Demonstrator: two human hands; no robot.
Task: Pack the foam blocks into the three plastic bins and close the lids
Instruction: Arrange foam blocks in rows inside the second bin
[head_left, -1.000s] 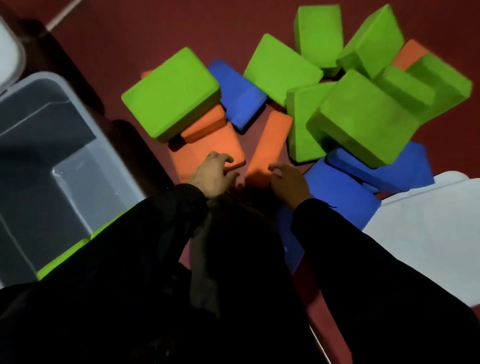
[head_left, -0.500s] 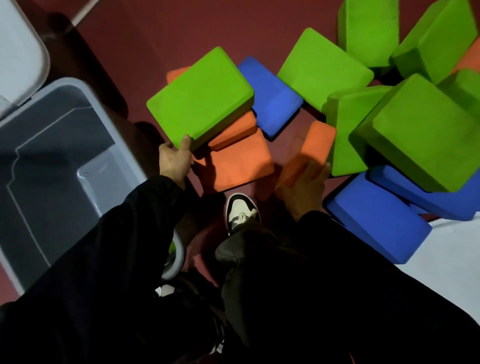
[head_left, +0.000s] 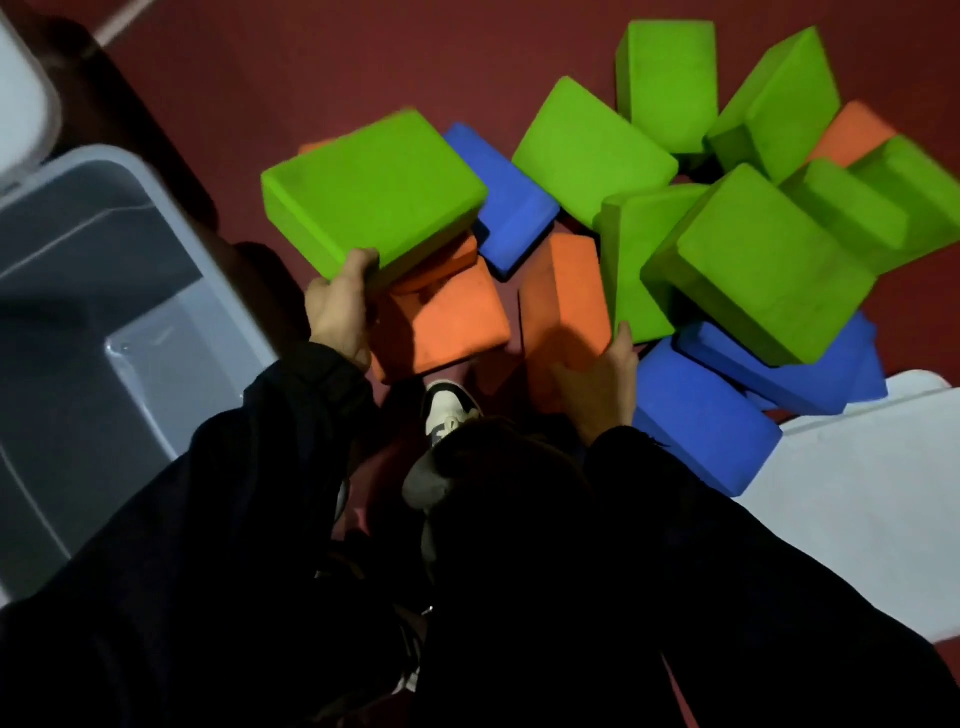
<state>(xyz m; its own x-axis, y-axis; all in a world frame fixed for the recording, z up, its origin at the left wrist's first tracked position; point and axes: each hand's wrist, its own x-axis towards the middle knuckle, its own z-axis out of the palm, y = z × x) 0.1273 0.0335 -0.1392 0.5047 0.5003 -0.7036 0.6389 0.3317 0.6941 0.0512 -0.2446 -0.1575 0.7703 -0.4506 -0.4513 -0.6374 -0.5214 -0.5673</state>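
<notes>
A heap of green, orange and blue foam blocks lies on the dark red floor. My left hand (head_left: 340, 306) grips the near corner of a large green block (head_left: 371, 195), thumb on top; the block is tilted and rests on orange blocks (head_left: 447, 317). My right hand (head_left: 597, 379) holds the near end of a long orange block (head_left: 563, 301), fingers wrapped along its right edge. Beside that hand lies a blue block (head_left: 696, 415). An open clear plastic bin (head_left: 171, 244) stands at the left, its inside mostly hidden in shadow.
A white bin lid (head_left: 852, 499) lies flat at the right, under the blue blocks' edge. Another white lid (head_left: 23, 104) shows at the top left. My shoe (head_left: 449, 410) stands between my hands, close to the orange blocks. More green blocks (head_left: 758, 260) pile up at the back right.
My left hand moved from the orange blocks to the green block's corner and tilted it up. My right hand slid forward onto the long orange block.
</notes>
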